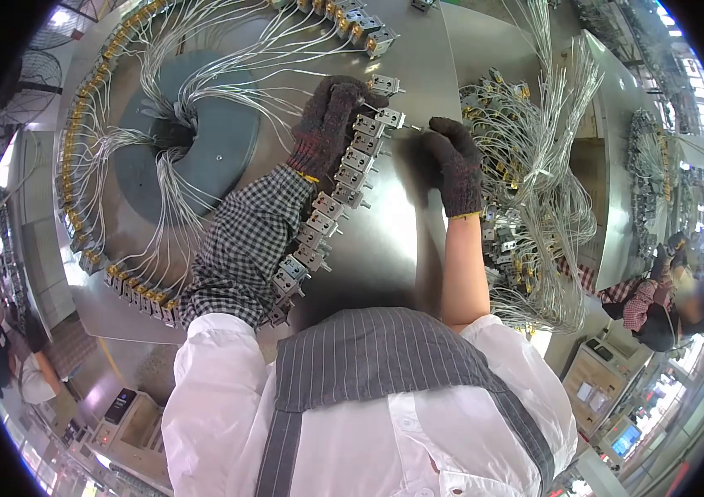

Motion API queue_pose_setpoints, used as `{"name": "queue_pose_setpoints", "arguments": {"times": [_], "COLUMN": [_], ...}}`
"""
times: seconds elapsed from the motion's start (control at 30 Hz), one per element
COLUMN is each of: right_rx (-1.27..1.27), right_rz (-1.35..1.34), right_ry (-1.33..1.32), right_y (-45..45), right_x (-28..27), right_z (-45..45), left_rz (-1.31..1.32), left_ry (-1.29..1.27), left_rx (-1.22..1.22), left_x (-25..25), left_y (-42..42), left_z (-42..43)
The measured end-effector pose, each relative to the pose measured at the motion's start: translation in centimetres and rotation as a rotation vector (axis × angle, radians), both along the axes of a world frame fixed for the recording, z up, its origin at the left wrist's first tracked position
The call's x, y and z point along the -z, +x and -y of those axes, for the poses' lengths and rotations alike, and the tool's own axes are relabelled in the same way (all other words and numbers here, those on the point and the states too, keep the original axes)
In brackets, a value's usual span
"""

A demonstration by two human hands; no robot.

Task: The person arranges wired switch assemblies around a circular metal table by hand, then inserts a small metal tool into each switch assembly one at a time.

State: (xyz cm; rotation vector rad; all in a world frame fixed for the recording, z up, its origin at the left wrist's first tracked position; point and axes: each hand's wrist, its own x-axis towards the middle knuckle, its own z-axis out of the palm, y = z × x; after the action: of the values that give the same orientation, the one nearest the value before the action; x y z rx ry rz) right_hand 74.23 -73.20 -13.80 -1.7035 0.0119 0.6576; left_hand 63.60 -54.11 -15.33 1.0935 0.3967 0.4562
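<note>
My left hand (329, 123), in a dark knit glove under a checked sleeve, is closed at the upper end of a curved row of small metal blocks (354, 159). What its fingers grip is hidden. Beside the blocks' right side is my right hand (456, 161), also gloved, its fingers curled near the thin pin of an upper block (389, 118). Anything between those fingertips is too small to make out. One more metal block (385, 84) sits just above the row. White wires (261, 95) run toward my left hand from the left.
A grey disc (232, 153) with a central hole gathers wires on the round metal table (285, 41), ringed by brass-coloured parts (79, 124). Right of my right hand lies a large wire bundle (546, 174) with connectors. A person (658, 311) is at the far right, another (25, 364) at far left.
</note>
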Motion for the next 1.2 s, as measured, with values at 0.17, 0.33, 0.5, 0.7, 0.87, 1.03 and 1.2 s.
{"name": "queue_pose_setpoints", "arguments": {"times": [0.17, 0.33, 0.5, 0.7, 0.87, 1.03, 1.2], "right_rx": [-0.035, -0.045, -0.011, -0.043, -0.052, -0.009, -0.027], "right_rz": [0.011, 0.067, -0.03, 0.035, 0.121, 0.049, 0.06], "right_ry": [-0.014, 0.042, 0.03, -0.011, 0.037, 0.006, -0.024], "right_y": [0.3, 0.3, 0.0, 0.0, 0.2, 0.1, 0.5], "right_x": [-0.4, 0.6, -0.9, -1.0, 0.4, -0.3, 0.4], "right_z": [0.1, 0.5, 0.0, 0.1, 0.4, -0.1, 0.3], "left_rz": [-0.005, 0.022, 0.008, 0.013, -0.011, 0.029, -0.008], "left_ry": [0.095, 0.138, 0.137, 0.089, 0.081, 0.063, 0.219], "left_rx": [0.024, 0.049, 0.057, 0.066, 0.063, 0.076, 0.067], "left_x": [0.7, 1.4, 1.0, 0.7, 0.7, 0.9, 1.1], "left_y": [0.2, 0.2, 0.1, 0.0, 0.1, 0.1, 0.0], "left_z": [0.1, 0.0, -0.2, 0.0, 0.0, -0.1, 0.0]}}
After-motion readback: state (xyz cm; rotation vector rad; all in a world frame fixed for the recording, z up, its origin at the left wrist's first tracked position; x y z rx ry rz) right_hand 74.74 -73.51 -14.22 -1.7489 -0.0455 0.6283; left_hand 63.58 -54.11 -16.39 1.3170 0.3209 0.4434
